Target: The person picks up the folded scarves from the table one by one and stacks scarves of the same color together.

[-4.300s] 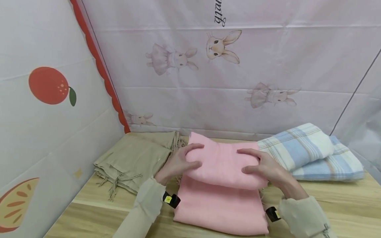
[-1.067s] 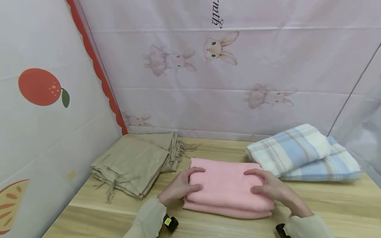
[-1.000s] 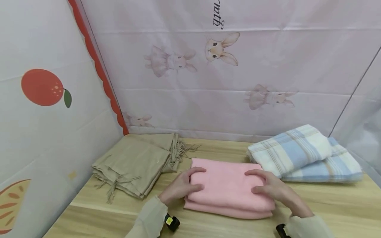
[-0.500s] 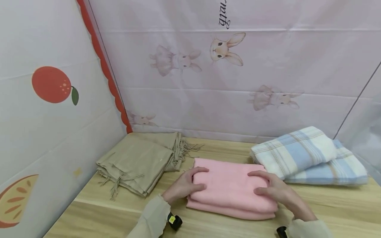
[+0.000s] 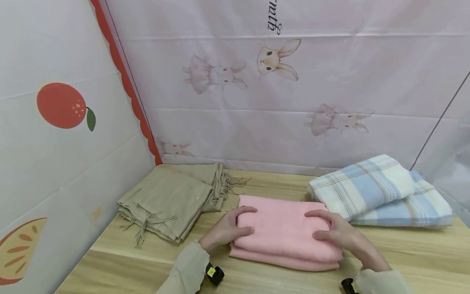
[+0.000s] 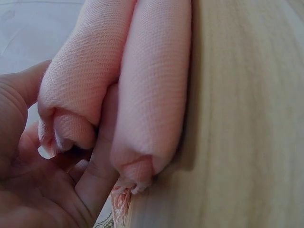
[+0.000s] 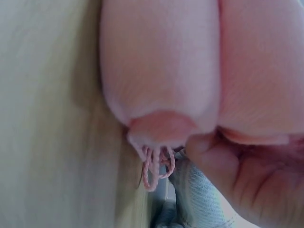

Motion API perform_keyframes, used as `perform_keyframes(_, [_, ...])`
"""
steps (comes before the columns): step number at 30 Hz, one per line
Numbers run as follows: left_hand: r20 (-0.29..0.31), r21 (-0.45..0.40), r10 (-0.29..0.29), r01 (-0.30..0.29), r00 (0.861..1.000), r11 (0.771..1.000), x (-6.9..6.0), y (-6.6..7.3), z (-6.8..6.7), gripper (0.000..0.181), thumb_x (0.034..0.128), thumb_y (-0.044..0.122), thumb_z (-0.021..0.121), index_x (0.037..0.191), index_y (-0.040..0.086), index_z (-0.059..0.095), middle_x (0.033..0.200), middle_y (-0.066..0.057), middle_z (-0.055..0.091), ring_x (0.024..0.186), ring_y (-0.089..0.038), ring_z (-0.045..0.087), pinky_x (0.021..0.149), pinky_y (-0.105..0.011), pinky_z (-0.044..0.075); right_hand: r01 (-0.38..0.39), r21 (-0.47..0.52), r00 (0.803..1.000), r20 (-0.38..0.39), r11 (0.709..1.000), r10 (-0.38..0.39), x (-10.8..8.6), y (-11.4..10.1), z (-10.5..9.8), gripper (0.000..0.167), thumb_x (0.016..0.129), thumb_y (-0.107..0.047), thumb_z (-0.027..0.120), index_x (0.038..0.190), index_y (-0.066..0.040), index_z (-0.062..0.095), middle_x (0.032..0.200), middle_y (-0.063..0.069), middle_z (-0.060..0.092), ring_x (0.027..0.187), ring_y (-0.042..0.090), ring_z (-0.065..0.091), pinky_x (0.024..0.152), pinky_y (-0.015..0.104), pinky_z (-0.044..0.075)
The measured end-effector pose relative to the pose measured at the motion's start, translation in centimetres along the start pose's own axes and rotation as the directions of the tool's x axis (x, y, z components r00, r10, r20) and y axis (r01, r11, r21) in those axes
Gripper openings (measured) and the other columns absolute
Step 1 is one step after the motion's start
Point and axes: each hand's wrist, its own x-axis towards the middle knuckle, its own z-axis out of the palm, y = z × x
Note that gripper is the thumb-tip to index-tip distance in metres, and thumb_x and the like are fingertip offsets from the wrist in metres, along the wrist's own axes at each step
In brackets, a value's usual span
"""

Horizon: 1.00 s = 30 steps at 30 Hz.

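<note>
A folded pink cloth (image 5: pixel 282 228) lies in two thick layers on the wooden table. The left hand (image 5: pixel 229 227) grips the upper layer at its left end, thumb and a finger on top. At the right end the right hand (image 5: pixel 339 230) holds the same layer in a like way. In the left wrist view, fingers of the left hand (image 6: pixel 52 175) pass between the upper and lower folds of the pink cloth (image 6: pixel 152 85). The right wrist view has the right hand (image 7: pixel 251 175) at the end of the folds, beside pink fringe (image 7: pixel 154 164).
A folded beige cloth with fringes (image 5: pixel 169 200) lies at the back left of the table (image 5: pixel 121 269). Folded blue and white plaid cloth (image 5: pixel 371 188) lies at the back right, close to the right hand. Printed sheets (image 5: pixel 227 134) stand behind and at the left.
Both hands have brought the raised upper part of the pink cloth down onto its lower part, nearer the table's front. Over the last second the hands and cloth look still; the head view shifted slightly.
</note>
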Motion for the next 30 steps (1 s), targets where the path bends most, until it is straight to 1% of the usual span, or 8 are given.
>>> perform_keyframes(10, [-0.008, 0.023, -0.002, 0.002, 1.000, 1.000, -0.1, 0.3, -0.1, 0.053, 0.0869, 0.007, 0.078, 0.137, 0.012, 0.062, 0.134, -0.020, 0.055, 0.111, -0.028, 0.057, 0.093, -0.044, 0.049, 0.008, -0.025, 1.000, 0.012, 1.000, -0.008, 0.2, -0.3, -0.2, 0.050, 0.083, -0.009, 0.077, 0.131, -0.003, 0.063, 0.135, 0.024, 0.054, 0.118, 0.034, 0.047, 0.090, 0.036, 0.044])
perform_keyframes(14, [-0.001, 0.089, 0.010, -0.010, 1.000, 0.996, -0.3, 1.0, -0.5, 0.054, 0.0876, 0.010, 0.078, 0.139, 0.013, 0.061, 0.135, -0.021, 0.056, 0.111, -0.029, 0.058, 0.094, -0.046, 0.049, 0.049, -0.093, 0.999, 0.003, 0.994, -0.049, 0.2, -1.0, -0.5, 0.049, 0.084, -0.010, 0.078, 0.130, -0.001, 0.064, 0.135, 0.026, 0.055, 0.120, 0.036, 0.048, 0.093, 0.041, 0.044])
perform_keyframes(17, [0.041, 0.137, 0.020, -0.025, 0.999, 0.990, -0.5, 1.7, -1.1, 0.056, 0.0903, 0.014, 0.075, 0.143, 0.012, 0.057, 0.142, -0.024, 0.051, 0.108, -0.028, 0.060, 0.090, -0.044, 0.051, 0.091, -0.195, 0.994, -0.044, 0.977, -0.101, 0.3, -1.5, -0.9, 0.046, 0.085, -0.009, 0.078, 0.127, 0.004, 0.065, 0.115, 0.023, 0.064, 0.092, 0.026, 0.059, 0.079, 0.035, 0.047])
perform_keyframes(19, [0.070, 0.138, 0.022, -0.031, 0.997, 0.990, -0.7, 2.1, -1.8, 0.057, 0.0927, 0.014, 0.072, 0.146, 0.009, 0.053, 0.146, -0.027, 0.046, 0.099, -0.028, 0.064, 0.083, -0.044, 0.055, 0.092, -0.267, 0.989, -0.087, 0.959, -0.119, 0.5, -2.0, -1.3, 0.046, 0.085, -0.009, 0.079, 0.126, 0.007, 0.064, 0.095, 0.016, 0.065, 0.072, 0.017, 0.055, 0.065, 0.030, 0.047])
perform_keyframes(21, [0.082, 0.140, 0.026, -0.037, 0.996, 0.989, -0.9, 2.4, -2.6, 0.057, 0.0952, 0.014, 0.069, 0.148, 0.006, 0.050, 0.146, -0.028, 0.045, 0.094, -0.026, 0.065, 0.077, -0.042, 0.056, 0.089, -0.316, 0.983, -0.123, 0.945, -0.133, 0.8, -2.4, -1.8, 0.046, 0.086, -0.009, 0.078, 0.125, 0.011, 0.063, 0.085, 0.011, 0.061, 0.060, 0.013, 0.049, 0.055, 0.028, 0.043])
perform_keyframes(23, [0.073, 0.150, 0.037, -0.047, 0.997, 0.988, -1.0, 2.5, -3.4, 0.056, 0.0967, 0.013, 0.067, 0.148, 0.003, 0.049, 0.142, -0.029, 0.048, 0.092, -0.027, 0.066, 0.074, -0.044, 0.058, 0.067, -0.355, 0.981, -0.149, 0.932, -0.127, 1.1, -3.1, -2.2, 0.046, 0.087, -0.009, 0.078, 0.125, 0.012, 0.062, 0.083, 0.013, 0.061, 0.065, 0.016, 0.058, 0.056, 0.030, 0.047])
perform_keyframes(26, [0.020, 0.227, 0.045, -0.048, 0.999, 0.973, -1.2, 2.7, -4.5, 0.054, 0.0978, 0.016, 0.067, 0.148, 0.005, 0.050, 0.136, -0.028, 0.054, 0.096, -0.029, 0.066, 0.078, -0.045, 0.057, 0.054, -0.383, 0.976, -0.177, 0.922, -0.131, 1.5, -4.0, -2.4, 0.044, 0.088, -0.010, 0.077, 0.123, 0.011, 0.063, 0.099, 0.026, 0.066, 0.077, 0.029, 0.068, 0.064, 0.039, 0.053])
perform_keyframes(30, [-0.033, 0.300, 0.058, -0.046, 0.998, 0.953, -1.4, 3.0, -6.0, 0.051, 0.0980, 0.015, 0.067, 0.146, 0.006, 0.053, 0.134, -0.028, 0.057, 0.096, -0.029, 0.066, 0.078, -0.042, 0.055, 0.048, -0.340, 0.975, -0.188, 0.939, -0.118, 2.1, -5.6, -1.9, 0.047, 0.089, -0.013, 0.077, 0.129, 0.008, 0.061, 0.112, 0.031, 0.064, 0.087, 0.035, 0.068, 0.068, 0.042, 0.055])
